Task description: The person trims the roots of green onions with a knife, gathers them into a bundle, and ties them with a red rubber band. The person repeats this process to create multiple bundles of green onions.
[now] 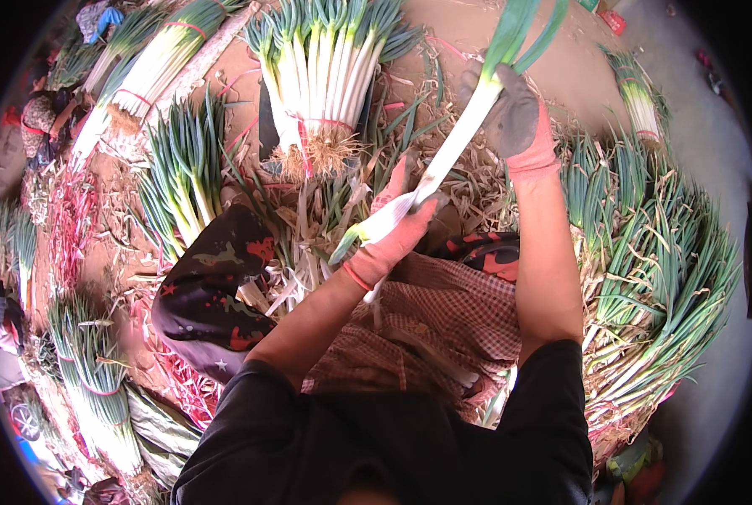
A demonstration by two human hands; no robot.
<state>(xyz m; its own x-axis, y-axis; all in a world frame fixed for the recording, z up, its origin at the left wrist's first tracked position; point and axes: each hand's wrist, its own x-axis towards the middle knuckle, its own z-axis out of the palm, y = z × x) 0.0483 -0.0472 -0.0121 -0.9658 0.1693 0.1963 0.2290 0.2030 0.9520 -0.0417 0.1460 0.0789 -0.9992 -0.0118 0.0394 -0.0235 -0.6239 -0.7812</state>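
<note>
Both hands wear red gloves with dark grey palms or fingers. My right hand grips a thick scallion high on its stem, just below the green leaves. Lower down, my left hand is closed around the same scallion's pale lower part and a strip of outer skin, which has a green end hanging by the wrist. The scallion slants from lower left to upper right. Ahead of my hands lies a bundle of scallions, tied with red twine near its bushy roots. A checked cloth covers my lap.
Loose untrimmed scallions are heaped at the right. More scallions lie at the left, with tied bundles beyond. Peeled skins litter the ground. Red twine lies at the left, and another person is at the far left.
</note>
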